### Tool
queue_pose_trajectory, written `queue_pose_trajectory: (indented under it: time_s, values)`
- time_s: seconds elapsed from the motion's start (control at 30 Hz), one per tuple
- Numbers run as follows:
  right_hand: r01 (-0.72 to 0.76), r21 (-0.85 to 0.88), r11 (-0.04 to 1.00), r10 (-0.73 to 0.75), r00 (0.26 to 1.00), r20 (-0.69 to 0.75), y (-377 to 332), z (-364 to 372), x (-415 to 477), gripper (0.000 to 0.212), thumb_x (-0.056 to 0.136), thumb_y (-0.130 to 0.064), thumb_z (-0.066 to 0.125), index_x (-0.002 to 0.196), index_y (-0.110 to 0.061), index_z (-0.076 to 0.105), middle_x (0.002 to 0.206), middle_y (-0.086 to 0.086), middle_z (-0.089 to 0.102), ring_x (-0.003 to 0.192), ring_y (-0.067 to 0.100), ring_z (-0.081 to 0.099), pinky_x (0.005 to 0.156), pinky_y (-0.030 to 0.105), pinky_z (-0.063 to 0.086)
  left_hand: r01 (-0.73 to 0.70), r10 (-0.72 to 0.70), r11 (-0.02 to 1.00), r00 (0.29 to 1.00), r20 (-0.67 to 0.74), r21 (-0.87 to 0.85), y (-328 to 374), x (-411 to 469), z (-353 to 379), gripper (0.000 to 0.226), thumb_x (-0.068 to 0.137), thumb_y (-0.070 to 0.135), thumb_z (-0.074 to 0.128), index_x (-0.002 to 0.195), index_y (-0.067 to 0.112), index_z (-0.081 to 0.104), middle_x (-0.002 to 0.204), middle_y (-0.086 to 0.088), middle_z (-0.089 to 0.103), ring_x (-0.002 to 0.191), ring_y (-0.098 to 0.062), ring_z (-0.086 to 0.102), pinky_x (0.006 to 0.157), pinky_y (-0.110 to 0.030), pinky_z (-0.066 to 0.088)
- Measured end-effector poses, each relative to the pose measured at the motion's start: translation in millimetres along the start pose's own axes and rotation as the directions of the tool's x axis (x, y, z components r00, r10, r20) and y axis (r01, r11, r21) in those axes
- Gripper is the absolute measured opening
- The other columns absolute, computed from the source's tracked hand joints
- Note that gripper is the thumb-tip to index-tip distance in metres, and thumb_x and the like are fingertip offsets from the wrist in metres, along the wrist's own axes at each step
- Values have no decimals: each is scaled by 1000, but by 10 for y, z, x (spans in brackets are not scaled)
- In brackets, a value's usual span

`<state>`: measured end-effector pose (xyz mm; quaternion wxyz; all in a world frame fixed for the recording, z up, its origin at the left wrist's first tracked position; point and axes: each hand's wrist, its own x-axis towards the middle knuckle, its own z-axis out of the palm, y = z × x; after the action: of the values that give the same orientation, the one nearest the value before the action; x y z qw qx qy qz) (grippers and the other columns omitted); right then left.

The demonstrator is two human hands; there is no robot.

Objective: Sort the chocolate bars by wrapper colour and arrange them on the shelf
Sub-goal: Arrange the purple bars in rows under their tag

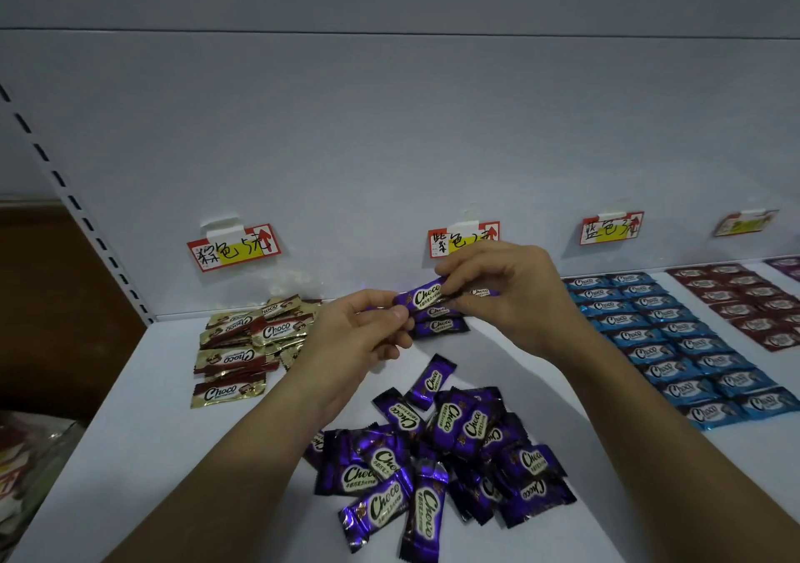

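The person holds one purple bar (426,297) in the air above the back of the white shelf (173,432), roughly level and crosswise. The left hand (355,333) has its grip pinched on the bar's left end, between thumb and forefinger. The right hand (506,289) has its grip closed on the right end, fingers curled over the wrapper.

Just under the held bar, two more purple bars (439,324) lie flat on the shelf, one behind the other. They sit below the middle label (463,240) on the back wall (the right hand covers part of its handwriting).

Nearer the person, a loose pile of purple bars (437,458) lies between the two forearms, the bars overlapping at all angles. To the left, a heap of gold-and-brown bars (242,346) sits under another label (233,247). To the right, blue bars (675,346) lie in neat rows from the back wall toward the front, under a third label (611,228). Beyond them are rows of red bars (753,307). A crumpled bag (30,463) shows past the shelf's left edge.
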<state>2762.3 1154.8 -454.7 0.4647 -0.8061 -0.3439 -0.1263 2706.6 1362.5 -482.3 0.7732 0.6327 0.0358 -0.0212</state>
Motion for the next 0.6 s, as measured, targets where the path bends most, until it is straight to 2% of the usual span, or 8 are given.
queue_pose_trajectory:
  time_s: [0.13, 0.3, 0.37, 0.4, 0.47, 0.5, 0.53, 0.6]
  values:
    - [-33, -67, 997, 39, 995, 91, 21, -53, -13, 24, 74, -6, 86, 96, -12, 78, 111, -7, 71, 101, 8, 69, 78, 19, 58, -52, 55, 997, 997, -47, 56, -14, 14, -8, 10, 90, 3, 69, 99, 6, 69, 83, -14, 75, 68, -18, 67, 73, -35, 53]
    - [39, -213, 976, -10, 991, 136, 13, -12, 2, 20, 75, -12, 87, 92, -15, 76, 100, -8, 73, 88, 7, 67, 75, 16, 55, -71, 74, 990, 997, -20, 118, -57, 14, 9, 9, 94, 6, 67, 102, 6, 70, 85, -12, 76, 72, -20, 71, 76, -38, 56]
    - [-12, -261, 965, 40, 994, 102, 36, -129, 14, 17, 77, -15, 85, 90, -19, 76, 98, -10, 72, 88, 7, 66, 75, 18, 55, -146, 157, 956, 987, -26, 253, -119, 35, 9, 10, 98, 11, 63, 102, 10, 72, 87, -5, 77, 76, -17, 72, 76, -36, 58]
    - [-55, -296, 954, 85, 992, 90, 53, -217, 20, 16, 78, -16, 85, 89, -23, 75, 97, -11, 72, 88, 7, 65, 74, 21, 55, -215, 239, 887, 971, -9, 409, -163, 51, -3, 11, 98, 14, 63, 102, 15, 73, 88, 1, 77, 80, -12, 72, 77, -31, 57]
    - [-138, -399, 906, 197, 974, 112, 119, -372, -6, 18, 80, -20, 83, 85, -32, 71, 92, -16, 69, 86, 5, 62, 73, 26, 55, -360, 391, 584, 910, 136, 727, -248, 59, -16, 15, 97, 21, 63, 107, 24, 74, 99, 13, 73, 91, -1, 65, 83, -19, 52]
    - [-166, -442, 882, 245, 961, 128, 166, -408, -52, 19, 81, -21, 82, 85, -35, 70, 90, -19, 67, 86, 3, 61, 72, 25, 53, -422, 430, 419, 872, 234, 804, -287, 63, -13, 18, 97, 22, 63, 111, 25, 73, 105, 14, 70, 98, 0, 61, 87, -19, 50]
    - [-185, -467, 865, 274, 953, 130, 215, -417, -109, 19, 82, -22, 81, 85, -37, 70, 88, -20, 66, 85, 2, 61, 72, 25, 51, -465, 435, 304, 844, 314, 831, -324, 72, -4, 21, 97, 24, 62, 115, 25, 72, 111, 13, 67, 104, -2, 57, 91, -24, 49]
    - [-212, -472, 856, 278, 958, 74, 323, -386, -235, 16, 84, -21, 80, 86, -35, 73, 89, -16, 69, 83, 4, 61, 72, 27, 51, -498, 405, 189, 825, 395, 846, -357, 74, 26, 26, 98, 26, 58, 121, 26, 69, 120, 12, 61, 114, -8, 52, 93, -34, 46]
